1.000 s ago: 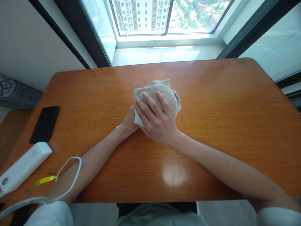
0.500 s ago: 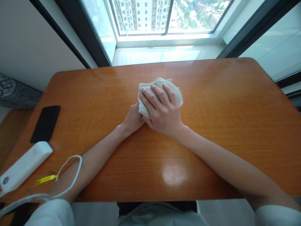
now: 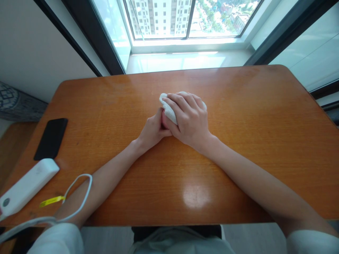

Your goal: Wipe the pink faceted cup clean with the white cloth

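Observation:
A folded white cloth [image 3: 169,112] lies under my right hand [image 3: 192,118], whose fingers curl over its top and far side. My left hand [image 3: 153,130] meets it from the left, thumb up. Between the left thumb and index finger a small patch of a smooth pinkish thing [image 3: 164,120] shows below the cloth's edge. Most of it is hidden by the hands and the cloth, so I cannot tell its kind. Both hands are closed and touch each other above the middle of the wooden table [image 3: 238,169].
A black phone [image 3: 51,139] lies at the table's left side. Beside it is a long white device [image 3: 29,187]. A white cable [image 3: 88,192] with a yellow tag [image 3: 51,201] loops across my left forearm. A window [image 3: 185,21] stands beyond the far edge.
My right hand has drawn the cloth in and shifted slightly right, so less of the cloth shows. My left thumb has come into view, along with the pinkish patch.

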Motion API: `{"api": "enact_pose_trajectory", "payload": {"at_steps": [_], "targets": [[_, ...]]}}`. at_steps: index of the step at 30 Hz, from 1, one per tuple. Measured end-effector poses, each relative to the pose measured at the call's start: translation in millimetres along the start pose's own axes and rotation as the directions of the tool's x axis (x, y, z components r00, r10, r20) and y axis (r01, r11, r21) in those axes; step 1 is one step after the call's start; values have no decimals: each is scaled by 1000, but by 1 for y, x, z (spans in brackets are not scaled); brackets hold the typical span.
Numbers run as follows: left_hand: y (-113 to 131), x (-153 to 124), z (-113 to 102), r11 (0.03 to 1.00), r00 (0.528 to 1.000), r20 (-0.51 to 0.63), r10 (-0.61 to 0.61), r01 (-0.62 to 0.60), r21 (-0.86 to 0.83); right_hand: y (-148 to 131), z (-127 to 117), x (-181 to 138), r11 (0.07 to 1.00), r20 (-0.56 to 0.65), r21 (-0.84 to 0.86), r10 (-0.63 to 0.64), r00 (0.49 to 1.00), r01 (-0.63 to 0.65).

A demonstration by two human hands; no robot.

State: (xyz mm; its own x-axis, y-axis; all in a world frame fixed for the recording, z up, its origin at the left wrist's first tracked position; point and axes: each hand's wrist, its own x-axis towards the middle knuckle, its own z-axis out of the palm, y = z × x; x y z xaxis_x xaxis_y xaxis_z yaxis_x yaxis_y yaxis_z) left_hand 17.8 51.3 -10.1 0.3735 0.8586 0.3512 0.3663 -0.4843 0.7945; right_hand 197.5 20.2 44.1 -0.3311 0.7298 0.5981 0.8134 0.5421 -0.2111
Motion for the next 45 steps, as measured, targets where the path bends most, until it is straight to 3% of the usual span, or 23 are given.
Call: {"api": "enact_pose_trajectory", "payload": {"at_steps": [8, 14, 26, 36, 45], "targets": [[0, -1, 2, 1000, 1000, -21, -2, 2, 25, 6, -3, 3, 996, -8, 55, 63, 998, -63], [1, -2, 4, 998, 999, -37, -6, 9, 68, 15, -1, 5, 973, -28, 193, 138, 990, -130], [0, -2, 3, 990, 997, -22, 72, -69, 125, 27, 11, 1, 801, -85, 539, 357, 930, -258], [-1, -4, 4, 986, 994, -39, 99, -93, 141, 31, 30, -13, 610, -85, 722, 546, 833, -327], [4, -2, 1, 989, 996, -21, 81, -78, 124, 37, 38, -13, 587, -85, 734, 579, 811, -342]]}}
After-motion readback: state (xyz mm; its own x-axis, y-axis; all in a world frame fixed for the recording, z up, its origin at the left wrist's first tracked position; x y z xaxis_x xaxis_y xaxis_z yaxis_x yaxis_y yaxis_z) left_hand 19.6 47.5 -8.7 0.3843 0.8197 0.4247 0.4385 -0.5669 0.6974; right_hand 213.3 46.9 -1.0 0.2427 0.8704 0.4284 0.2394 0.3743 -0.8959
